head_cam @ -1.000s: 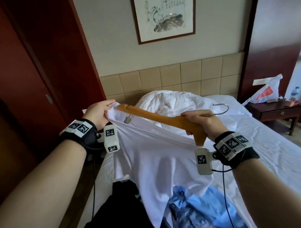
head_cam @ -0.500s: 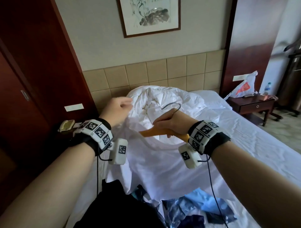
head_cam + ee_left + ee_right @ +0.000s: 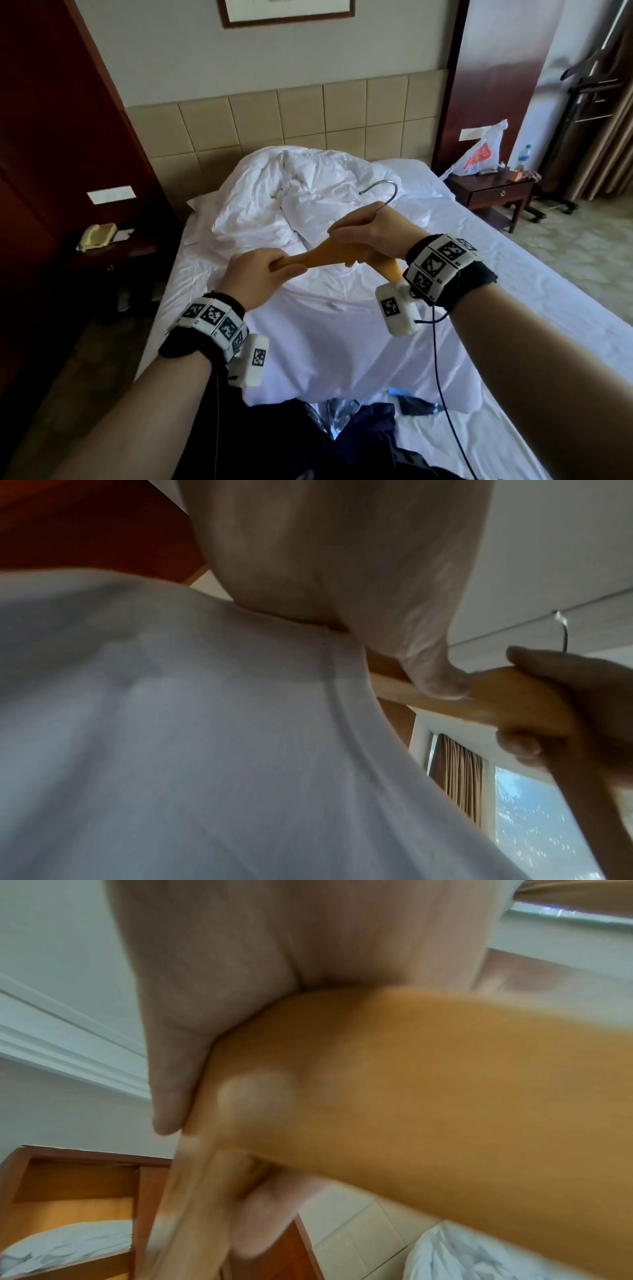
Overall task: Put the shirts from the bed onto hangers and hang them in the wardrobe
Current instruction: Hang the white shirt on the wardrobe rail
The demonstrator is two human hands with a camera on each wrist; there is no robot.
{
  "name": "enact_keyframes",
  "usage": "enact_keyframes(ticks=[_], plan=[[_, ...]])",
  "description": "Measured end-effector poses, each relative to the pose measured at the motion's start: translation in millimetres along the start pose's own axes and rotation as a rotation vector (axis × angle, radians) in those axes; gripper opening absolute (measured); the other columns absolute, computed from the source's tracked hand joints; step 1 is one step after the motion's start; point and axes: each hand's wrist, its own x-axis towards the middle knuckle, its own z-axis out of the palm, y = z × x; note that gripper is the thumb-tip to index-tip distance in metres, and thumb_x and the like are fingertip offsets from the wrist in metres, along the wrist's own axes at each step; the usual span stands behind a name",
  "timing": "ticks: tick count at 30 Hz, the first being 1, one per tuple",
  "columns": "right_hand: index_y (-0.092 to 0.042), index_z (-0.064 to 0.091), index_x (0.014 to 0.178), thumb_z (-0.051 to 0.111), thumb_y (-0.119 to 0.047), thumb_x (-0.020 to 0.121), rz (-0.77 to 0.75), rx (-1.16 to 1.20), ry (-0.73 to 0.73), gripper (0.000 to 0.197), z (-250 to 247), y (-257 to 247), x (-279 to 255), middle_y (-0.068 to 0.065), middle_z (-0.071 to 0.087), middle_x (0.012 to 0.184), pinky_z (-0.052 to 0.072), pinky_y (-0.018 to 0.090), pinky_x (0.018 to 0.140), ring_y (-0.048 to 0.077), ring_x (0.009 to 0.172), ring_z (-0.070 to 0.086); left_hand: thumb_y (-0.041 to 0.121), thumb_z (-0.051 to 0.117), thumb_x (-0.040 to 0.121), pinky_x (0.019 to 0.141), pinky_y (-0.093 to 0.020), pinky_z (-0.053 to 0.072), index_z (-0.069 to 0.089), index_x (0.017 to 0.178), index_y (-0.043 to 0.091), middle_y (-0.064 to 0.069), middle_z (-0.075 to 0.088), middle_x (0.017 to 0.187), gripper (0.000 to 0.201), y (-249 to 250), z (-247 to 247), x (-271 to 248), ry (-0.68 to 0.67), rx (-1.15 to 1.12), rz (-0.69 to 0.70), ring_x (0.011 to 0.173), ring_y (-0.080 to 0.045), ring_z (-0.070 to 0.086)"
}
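**Hotel bed, hanger held over a white shirt**

White bedding covers the bed (image 3: 513, 274) below both raised forearms. Right hand (image 3: 373, 228) grips the middle of the wooden hanger (image 3: 322, 257), fingers (image 3: 517, 744) curled round it just under the metal hook (image 3: 380, 190). Left hand (image 3: 255, 275) closes on the hanger's left end where the white shirt (image 3: 342, 342) hangs from it. Dark and blue clothes (image 3: 359, 425) lie nearest the camera. Right wrist view is blurred; the hanger's right end is hidden.

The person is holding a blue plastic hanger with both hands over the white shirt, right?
Not quite. The hanger is orange-yellow wood, not blue plastic, as the head view shows. The rest holds: the left hand and right hand both grip it over the white shirt.
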Motion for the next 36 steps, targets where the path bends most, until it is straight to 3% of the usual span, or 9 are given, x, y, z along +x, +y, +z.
enact_keyframes(ticks=[4,8,13,17,19,23,28,32,36], plan=[[-0.024,0.071,0.096,0.074,-0.038,0.081,-0.013,-0.107,0.236,0.021,4,17,-5,-0.005,0.070,0.087,0.045,0.006,0.057,-0.004,0.070,0.061,0.078,0.053,0.073,0.060,-0.029,0.032,0.066,0.074,0.020,0.003,0.058,0.061,0.059,9,2,-8,0.140,0.079,0.015,0.064,-0.016,0.055],[-0.025,0.062,0.105,0.073,-0.033,0.084,-0.101,-0.069,0.333,0.025,18,34,-15,-0.010,0.062,0.088,0.041,0.005,0.060,-0.011,0.068,0.056,0.059,0.067,0.079,0.071,-0.034,0.039,0.068,0.075,0.019,0.005,0.060,0.062,0.041,11,2,-17,0.232,0.031,-0.027,0.069,-0.018,0.057],[-0.022,0.055,0.103,0.070,-0.026,0.088,-0.169,-0.059,0.394,0.022,28,39,-17,-0.012,0.054,0.079,0.039,0.008,0.061,-0.008,0.062,0.050,0.050,0.071,0.081,0.075,-0.031,0.043,0.071,0.085,0.021,0.007,0.065,0.072,0.030,7,2,-22,0.219,-0.122,-0.073,0.075,-0.015,0.059],[-0.022,0.056,0.104,0.071,-0.022,0.087,-0.191,-0.045,0.392,0.023,28,34,-17,-0.013,0.056,0.083,0.039,0.005,0.065,-0.012,0.068,0.052,0.025,0.059,0.095,0.072,-0.005,0.039,0.072,0.098,0.014,0.012,0.067,0.087,0.017,-4,-4,-30,0.182,-0.287,-0.090,0.085,-0.007,0.060],[-0.023,0.057,0.105,0.071,-0.021,0.086,-0.192,-0.038,0.380,0.024,29,33,-17,-0.014,0.057,0.085,0.038,0.004,0.065,-0.012,0.069,0.052,0.018,0.057,0.096,0.071,0.000,0.036,0.072,0.100,0.012,0.013,0.066,0.088,0.017,-11,-5,-34,0.208,-0.279,-0.083,0.083,-0.001,0.059],[-0.025,0.059,0.106,0.071,-0.020,0.086,-0.196,-0.029,0.363,0.023,34,34,-18,-0.015,0.059,0.089,0.038,0.004,0.070,-0.013,0.075,0.053,0.005,0.059,0.093,0.080,0.000,0.038,0.072,0.105,0.009,0.000,0.068,0.102,0.018,-16,-1,-42,0.263,-0.345,-0.075,0.096,-0.009,0.060],[-0.031,0.059,0.107,0.070,-0.020,0.086,-0.202,-0.023,0.361,0.026,35,35,-19,-0.016,0.057,0.091,0.037,0.005,0.073,-0.011,0.079,0.053,0.002,0.063,0.090,0.081,-0.004,0.041,0.073,0.098,0.015,0.001,0.067,0.096,0.019,-15,4,-45,0.338,-0.392,-0.058,0.093,-0.004,0.061],[-0.033,0.059,0.108,0.071,-0.018,0.085,-0.207,0.027,0.357,0.030,35,36,-20,-0.004,0.061,0.100,0.041,0.016,0.083,0.001,0.088,0.057,-0.001,0.066,0.087,0.076,-0.003,0.040,0.070,0.090,0.022,0.011,0.065,0.089,0.024,-11,7,-42,0.366,-0.417,-0.080,0.084,0.005,0.059],[-0.036,0.058,0.107,0.072,-0.020,0.085,-0.205,0.011,0.355,0.031,35,36,-21,0.001,0.062,0.105,0.044,0.023,0.087,0.010,0.094,0.058,-0.004,0.064,0.086,0.074,-0.002,0.040,0.071,0.088,0.020,0.007,0.064,0.088,0.024,-5,9,-37,0.366,-0.398,-0.107,0.083,-0.001,0.059]])
